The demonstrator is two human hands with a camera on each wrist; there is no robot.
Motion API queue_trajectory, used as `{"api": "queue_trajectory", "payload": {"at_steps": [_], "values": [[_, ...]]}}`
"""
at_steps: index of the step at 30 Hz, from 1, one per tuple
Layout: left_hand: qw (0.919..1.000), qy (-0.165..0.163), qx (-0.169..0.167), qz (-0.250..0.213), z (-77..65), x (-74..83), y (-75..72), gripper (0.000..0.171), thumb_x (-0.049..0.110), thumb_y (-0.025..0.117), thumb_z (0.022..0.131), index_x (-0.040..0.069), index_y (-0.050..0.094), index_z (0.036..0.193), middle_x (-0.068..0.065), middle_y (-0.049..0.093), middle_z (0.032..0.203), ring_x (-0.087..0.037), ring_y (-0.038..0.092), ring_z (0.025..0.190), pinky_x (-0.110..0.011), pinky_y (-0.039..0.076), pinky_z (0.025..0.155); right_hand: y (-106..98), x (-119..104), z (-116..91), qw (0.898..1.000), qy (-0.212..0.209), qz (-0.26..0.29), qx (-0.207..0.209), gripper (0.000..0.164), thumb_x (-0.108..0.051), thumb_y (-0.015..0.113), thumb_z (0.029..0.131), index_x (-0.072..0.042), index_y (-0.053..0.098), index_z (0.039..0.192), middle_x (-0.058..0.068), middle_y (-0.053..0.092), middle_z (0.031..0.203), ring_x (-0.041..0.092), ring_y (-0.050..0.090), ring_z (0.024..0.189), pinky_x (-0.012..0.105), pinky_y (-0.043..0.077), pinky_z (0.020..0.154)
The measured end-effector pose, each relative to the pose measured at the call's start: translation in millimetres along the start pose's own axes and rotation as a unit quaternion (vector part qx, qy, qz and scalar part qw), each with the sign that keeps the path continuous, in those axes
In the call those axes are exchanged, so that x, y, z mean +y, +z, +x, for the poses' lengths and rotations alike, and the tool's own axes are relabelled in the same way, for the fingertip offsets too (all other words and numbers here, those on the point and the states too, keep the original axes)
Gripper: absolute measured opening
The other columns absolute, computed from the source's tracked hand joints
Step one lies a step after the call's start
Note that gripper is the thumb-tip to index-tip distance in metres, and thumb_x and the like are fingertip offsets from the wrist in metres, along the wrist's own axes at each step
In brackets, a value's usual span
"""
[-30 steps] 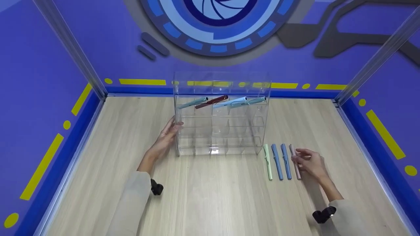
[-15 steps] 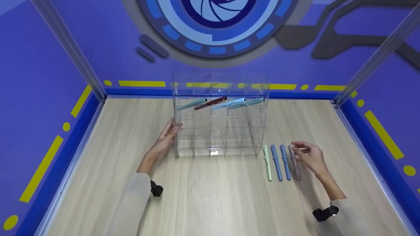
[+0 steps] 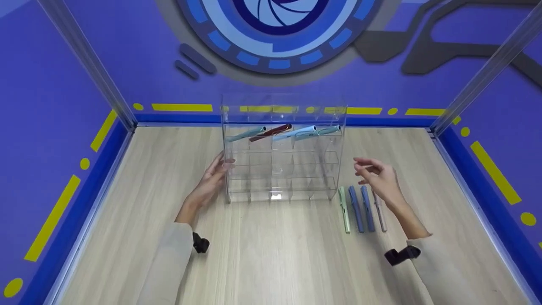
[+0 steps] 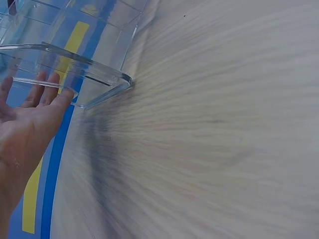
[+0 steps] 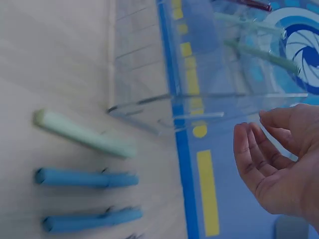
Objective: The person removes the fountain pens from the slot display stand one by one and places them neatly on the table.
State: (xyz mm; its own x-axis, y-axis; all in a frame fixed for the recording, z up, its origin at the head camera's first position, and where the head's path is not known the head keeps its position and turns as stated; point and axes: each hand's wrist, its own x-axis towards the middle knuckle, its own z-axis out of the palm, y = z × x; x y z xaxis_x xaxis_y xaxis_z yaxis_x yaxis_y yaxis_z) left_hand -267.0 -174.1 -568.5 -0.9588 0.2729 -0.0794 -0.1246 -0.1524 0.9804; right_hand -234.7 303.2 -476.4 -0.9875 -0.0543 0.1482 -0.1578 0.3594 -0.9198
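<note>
A clear acrylic pen rack (image 3: 281,169) stands upright near the back of the table. Across its upper tier lie a teal pen (image 3: 246,134), a dark red pen (image 3: 271,132), a light blue pen (image 3: 294,133) and a blue-green pen (image 3: 328,130). My left hand (image 3: 207,184) touches the rack's left side with extended fingers, as the left wrist view shows too. To the rack's right my right hand (image 3: 381,180) hovers with loosely bent fingers and nothing between them. Below it lie a pale green pen (image 3: 344,210), two blue pens (image 3: 356,210) and a mauve pen (image 3: 380,214).
The wooden table (image 3: 275,254) is bounded by blue-purple panels (image 3: 178,84) at the back and both sides. Metal corner posts (image 3: 91,63) rise at the back corners. Black wrist cameras (image 3: 402,255) sit at both cuffs.
My right hand has left the mauve pen, rising and moving left toward the rack with nothing in it. The mauve pen stays in the row. My left hand keeps its place.
</note>
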Motion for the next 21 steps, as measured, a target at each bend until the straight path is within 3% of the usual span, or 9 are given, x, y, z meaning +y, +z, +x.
{"api": "queue_trajectory", "payload": {"at_steps": [7, 15, 18, 21], "values": [[1.0000, 0.002, 0.000, 0.007, 1.1, -0.2, -0.4, 0.067, 0.033, 0.046, 0.111, 0.020, 0.009, 0.166, -0.013, 0.034, 0.163, -0.033, 0.029, 0.155, -0.052, 0.019, 0.130, 22, -27, 24, 0.996, -0.051, 0.060, 0.040, 0.032, -0.005, 0.065, 0.100, 0.007, 0.064, 0.129, -0.001, 0.072, 0.106, 0.008, 0.070, 0.086, 0.022, 0.062, 0.069], [0.9999, 0.005, 0.006, 0.007, 3.4, -1.7, -0.2, 0.064, 0.030, 0.044, 0.111, 0.021, 0.012, 0.166, -0.013, 0.035, 0.163, -0.033, 0.030, 0.154, -0.053, 0.018, 0.130, 46, -44, 40, 0.993, -0.026, 0.099, 0.052, 0.042, -0.008, 0.064, 0.101, 0.000, 0.057, 0.142, -0.016, 0.069, 0.110, 0.004, 0.070, 0.088, 0.023, 0.063, 0.070], [0.9999, 0.005, 0.006, 0.010, 3.1, -2.4, -0.3, 0.064, 0.029, 0.044, 0.111, 0.020, 0.011, 0.166, -0.014, 0.034, 0.164, -0.033, 0.029, 0.155, -0.053, 0.017, 0.130, 54, -47, 43, 0.993, -0.017, 0.106, 0.057, 0.045, -0.008, 0.064, 0.101, -0.003, 0.055, 0.145, -0.011, 0.067, 0.114, 0.003, 0.070, 0.090, 0.023, 0.063, 0.071], [0.9999, 0.000, 0.003, 0.016, 1.8, -2.4, 0.1, 0.065, 0.032, 0.043, 0.111, 0.020, 0.009, 0.166, -0.011, 0.033, 0.165, -0.031, 0.026, 0.157, -0.053, 0.013, 0.131, 60, -49, 47, 0.992, -0.012, 0.108, 0.058, 0.049, -0.009, 0.063, 0.102, -0.002, 0.051, 0.149, 0.003, 0.064, 0.124, 0.002, 0.070, 0.090, 0.021, 0.063, 0.072]]}}
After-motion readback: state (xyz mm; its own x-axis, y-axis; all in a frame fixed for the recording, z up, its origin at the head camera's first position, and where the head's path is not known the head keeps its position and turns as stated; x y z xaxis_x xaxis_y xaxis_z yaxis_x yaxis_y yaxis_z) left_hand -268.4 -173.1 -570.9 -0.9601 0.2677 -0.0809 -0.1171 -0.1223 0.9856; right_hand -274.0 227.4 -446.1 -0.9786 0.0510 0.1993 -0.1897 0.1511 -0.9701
